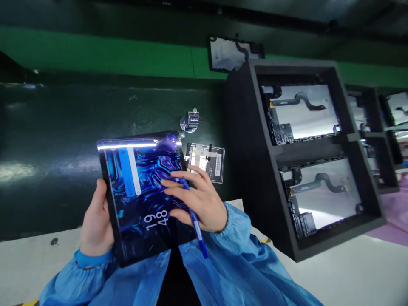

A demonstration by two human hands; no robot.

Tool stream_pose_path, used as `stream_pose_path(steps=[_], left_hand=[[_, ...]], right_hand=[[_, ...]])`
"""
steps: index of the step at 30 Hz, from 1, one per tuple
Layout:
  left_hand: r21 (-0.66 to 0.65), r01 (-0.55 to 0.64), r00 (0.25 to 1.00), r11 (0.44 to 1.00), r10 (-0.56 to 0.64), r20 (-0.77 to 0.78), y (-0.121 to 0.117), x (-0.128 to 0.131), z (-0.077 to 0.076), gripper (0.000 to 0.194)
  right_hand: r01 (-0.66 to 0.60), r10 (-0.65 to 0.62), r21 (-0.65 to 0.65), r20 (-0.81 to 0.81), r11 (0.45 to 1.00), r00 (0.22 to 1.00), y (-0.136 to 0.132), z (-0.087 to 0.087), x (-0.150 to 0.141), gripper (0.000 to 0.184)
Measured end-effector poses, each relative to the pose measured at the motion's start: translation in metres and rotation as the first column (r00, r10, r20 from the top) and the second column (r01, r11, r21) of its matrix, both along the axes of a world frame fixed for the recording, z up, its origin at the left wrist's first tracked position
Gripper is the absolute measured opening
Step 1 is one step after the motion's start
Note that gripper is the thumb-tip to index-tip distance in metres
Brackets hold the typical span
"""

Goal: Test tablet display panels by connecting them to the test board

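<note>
At the far left, the dark green bench (63, 110) runs away to the right, with a pale floor (28, 255) on the near side. My left hand (97, 225) grips the left edge of the tablet (140, 242): the thumb lies along that edge, and the other fingers are mostly hidden beneath. The tablet is tilted in front of my chest, over the near edge of the bench, its lit screen showing blue swirls and 19 48 turned sideways.

Over the right side of the screen spread the fingers of my right hand (207, 208), loosely fanned, with the blue pen (196, 227) held among them. The pen slants across the index finger, its near end pointing back at my blue sleeve (239, 229). The fingertips are over the glass; whether they all touch it I cannot tell.

Just beyond the tablet's far right corner stands a silver counter (192, 121), and nearer, beside my right fingers, lies a small flat device (218, 163). Farther off, a loose panel (226, 53) rests on the green strip (153, 55). To the right, a black rack (251, 170) holds two silvery panels (331, 204), each with a dark ribbon cable (318, 182).
</note>
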State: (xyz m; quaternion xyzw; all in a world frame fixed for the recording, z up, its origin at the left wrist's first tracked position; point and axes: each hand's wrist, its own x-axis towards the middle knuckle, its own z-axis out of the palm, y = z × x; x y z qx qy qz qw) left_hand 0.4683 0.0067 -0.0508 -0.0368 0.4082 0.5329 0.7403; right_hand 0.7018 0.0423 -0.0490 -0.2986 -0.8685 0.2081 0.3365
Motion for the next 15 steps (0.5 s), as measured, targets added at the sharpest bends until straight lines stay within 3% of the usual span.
stream_pose_path(steps=[3, 5, 8, 12, 15], left_hand=[[-0.12, -0.028, 0.999, 0.992, 0.023, -0.042, 0.006, 0.005, 0.002, 0.075], [-0.137, -0.06, 0.996, 0.989, 0.05, -0.074, 0.009, 0.007, 0.001, 0.066], [-0.141, -0.155, 0.974, 0.978, 0.127, -0.186, 0.01, 0.007, -0.001, 0.047], [-0.221, -0.208, 0.964, 0.953, 0.161, -0.21, 0.008, 0.008, 0.001, 0.045], [-0.263, -0.196, 0.975, 0.945, 0.159, -0.157, 0.005, 0.01, 0.003, 0.048]], right_hand=[[-0.118, 0.117, -0.004, -0.101, 0.993, 0.988, 0.003, -0.001, -0.005, 0.036], [-0.082, 0.074, -0.026, -0.221, 0.996, 0.972, 0.004, 0.003, -0.002, 0.034], [0.093, -0.129, -0.127, -0.315, 0.988, 0.94, 0.008, 0.009, 0.006, 0.025], [0.421, -0.476, -0.263, -0.204, 0.868, 0.855, 0.027, 0.009, 0.009, 0.026], [0.524, -0.557, -0.238, -0.102, 0.818, 0.824, 0.049, 0.01, 0.006, 0.024]])
